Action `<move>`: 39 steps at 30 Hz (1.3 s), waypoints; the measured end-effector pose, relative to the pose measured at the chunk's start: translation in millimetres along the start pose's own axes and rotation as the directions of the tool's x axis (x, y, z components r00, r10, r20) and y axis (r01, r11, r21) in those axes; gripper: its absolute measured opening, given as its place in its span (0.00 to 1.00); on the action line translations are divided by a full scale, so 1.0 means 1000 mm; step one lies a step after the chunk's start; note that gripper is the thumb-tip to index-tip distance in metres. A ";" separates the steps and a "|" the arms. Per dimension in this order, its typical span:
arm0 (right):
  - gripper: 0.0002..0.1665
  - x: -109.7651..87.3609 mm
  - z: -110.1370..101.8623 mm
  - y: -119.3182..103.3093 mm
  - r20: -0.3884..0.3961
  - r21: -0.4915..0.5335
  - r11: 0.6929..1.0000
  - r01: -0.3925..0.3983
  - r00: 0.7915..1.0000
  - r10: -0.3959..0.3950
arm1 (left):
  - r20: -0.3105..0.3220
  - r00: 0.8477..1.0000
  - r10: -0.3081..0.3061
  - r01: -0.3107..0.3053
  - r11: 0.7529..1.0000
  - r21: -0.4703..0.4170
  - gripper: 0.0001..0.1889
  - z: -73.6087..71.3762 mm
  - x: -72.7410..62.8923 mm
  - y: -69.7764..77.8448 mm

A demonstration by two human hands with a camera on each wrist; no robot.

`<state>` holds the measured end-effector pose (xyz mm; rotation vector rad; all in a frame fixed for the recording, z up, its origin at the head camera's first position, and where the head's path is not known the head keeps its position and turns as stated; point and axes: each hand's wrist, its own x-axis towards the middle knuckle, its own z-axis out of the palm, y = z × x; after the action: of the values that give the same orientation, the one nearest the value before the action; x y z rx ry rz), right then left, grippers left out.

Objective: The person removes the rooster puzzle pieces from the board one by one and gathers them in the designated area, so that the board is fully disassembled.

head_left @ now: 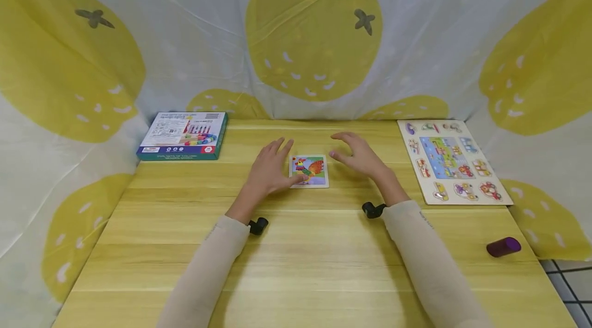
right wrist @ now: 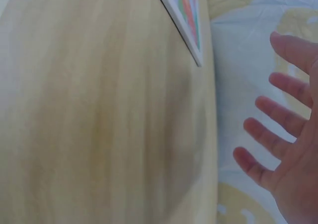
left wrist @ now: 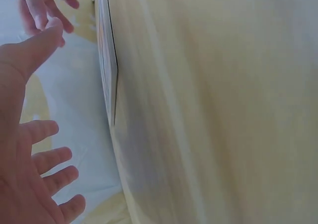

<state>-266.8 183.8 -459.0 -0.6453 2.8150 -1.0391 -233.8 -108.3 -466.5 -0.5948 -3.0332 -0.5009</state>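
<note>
We're hovering our left hand and right hand either side of the rooster board, fingers all loose and empty.

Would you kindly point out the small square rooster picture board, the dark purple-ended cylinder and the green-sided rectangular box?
Small square rooster picture board (head_left: 311, 169), head view: the rooster's body.
Dark purple-ended cylinder (head_left: 499, 248), head view: curved side.
Green-sided rectangular box (head_left: 182, 135), head view: printed top face.

Diffuse light is leaving a pale sheen on the yellow wood-grain tabletop; soft shadows are lying beside both beige fabric sleeves. Wrist views are rendering the square, white-bordered rooster picture board hazy and softly blurred.
</note>
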 end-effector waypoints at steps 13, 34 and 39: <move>0.29 0.006 0.024 0.002 0.015 0.164 0.986 -0.004 1.000 0.002 | 0.050 0.997 0.066 -0.063 0.996 -0.063 0.50 0.014 -0.009 0.025; 0.25 0.020 0.043 -0.001 0.040 0.256 0.967 0.002 0.999 -0.012 | 0.131 0.968 0.213 -0.223 0.973 0.066 0.31 0.039 -0.014 0.050; 0.22 0.026 0.045 -0.003 0.040 0.263 0.965 0.015 0.999 -0.026 | 0.164 0.964 0.208 -0.225 0.970 0.091 0.28 0.045 -0.014 0.052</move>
<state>-279.6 143.7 -489.5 -0.6584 2.5743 -1.3532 -199.2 -53.4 -494.0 -0.9870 -3.0562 -0.2914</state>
